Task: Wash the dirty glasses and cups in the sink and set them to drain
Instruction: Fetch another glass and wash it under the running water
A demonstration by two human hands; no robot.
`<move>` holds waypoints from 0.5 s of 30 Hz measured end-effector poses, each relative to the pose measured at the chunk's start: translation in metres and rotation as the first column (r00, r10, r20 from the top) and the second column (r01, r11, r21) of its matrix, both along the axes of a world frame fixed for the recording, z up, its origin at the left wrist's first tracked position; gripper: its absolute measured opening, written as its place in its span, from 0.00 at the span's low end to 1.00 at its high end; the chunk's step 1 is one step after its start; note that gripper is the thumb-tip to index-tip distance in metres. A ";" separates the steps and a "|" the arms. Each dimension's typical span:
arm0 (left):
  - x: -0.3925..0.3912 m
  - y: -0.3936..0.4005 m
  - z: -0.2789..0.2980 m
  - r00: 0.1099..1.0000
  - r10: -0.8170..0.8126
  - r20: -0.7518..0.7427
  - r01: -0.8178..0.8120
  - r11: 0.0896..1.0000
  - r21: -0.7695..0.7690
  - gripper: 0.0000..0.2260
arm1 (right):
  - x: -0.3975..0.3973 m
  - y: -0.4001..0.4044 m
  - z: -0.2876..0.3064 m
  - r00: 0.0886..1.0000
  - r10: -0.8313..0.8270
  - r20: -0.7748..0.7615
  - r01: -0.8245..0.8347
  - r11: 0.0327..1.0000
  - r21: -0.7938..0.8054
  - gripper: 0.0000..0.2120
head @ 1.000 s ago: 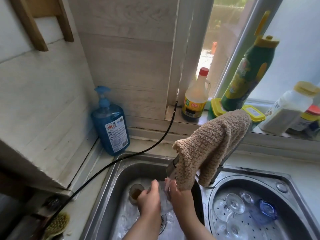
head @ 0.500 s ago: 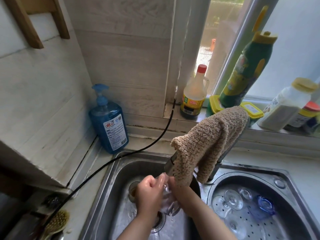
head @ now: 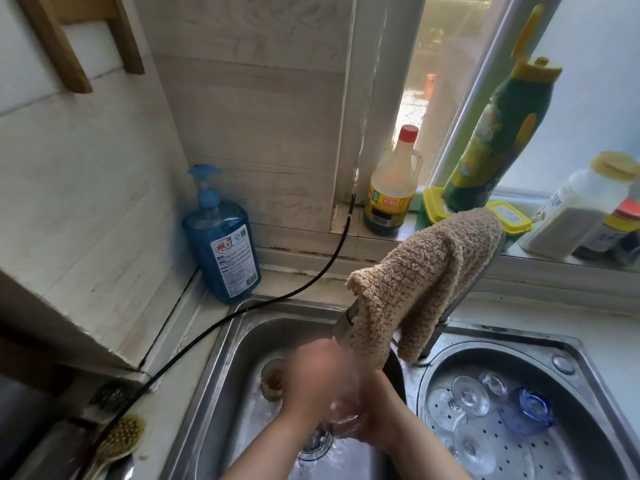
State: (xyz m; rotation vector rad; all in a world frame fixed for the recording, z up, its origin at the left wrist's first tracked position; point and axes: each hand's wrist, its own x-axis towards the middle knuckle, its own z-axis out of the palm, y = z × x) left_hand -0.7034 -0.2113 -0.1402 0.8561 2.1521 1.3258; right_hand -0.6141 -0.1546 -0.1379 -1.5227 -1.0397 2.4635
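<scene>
Blue soap pump bottle (head: 221,237) stands in the corner by the wall. A black hose (head: 242,313) snakes past it. On the sill, red-capped sauce bottle (head: 391,188), green bottle (head: 498,140) leaning. Scrub brush (head: 119,441) lies bottom left.

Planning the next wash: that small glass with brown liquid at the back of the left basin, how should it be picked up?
Take the small glass by its upper wall just below the rim, coming down from above. It stands upright with its mouth open upward and free of the hands, so thumb and fingers can pinch opposite sides. Keep it level, probably; the brown liquid may spill.
</scene>
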 end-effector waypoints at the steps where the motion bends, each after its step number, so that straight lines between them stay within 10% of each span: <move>1: 0.000 0.000 -0.003 1.000 -0.011 0.013 0.011 1.000 0.017 0.23 | 0.005 -0.003 0.004 0.998 0.000 -0.068 -0.002 1.000 -0.027 0.18; 5: 0.002 -0.001 -0.012 0.948 0.070 0.312 -0.112 0.986 0.119 0.20 | 0.001 -0.011 0.001 0.972 -0.153 -0.180 0.148 0.988 -0.042 0.22; 8: 0.008 0.003 -0.012 0.717 0.211 0.665 -0.262 0.965 -0.023 0.09 | -0.003 -0.015 -0.011 0.967 -0.247 -0.064 0.255 0.942 0.217 0.14; 13: 0.004 -0.014 0.003 0.237 0.141 0.961 0.028 0.988 -0.151 0.12 | 0.005 -0.012 -0.019 0.971 -0.177 -0.162 0.240 0.745 0.623 0.22; 15: -0.001 -0.021 -0.001 0.234 0.105 0.967 0.073 0.990 -0.125 0.10 | 0.011 -0.012 -0.022 0.990 -0.043 -0.131 0.121 0.729 0.674 0.27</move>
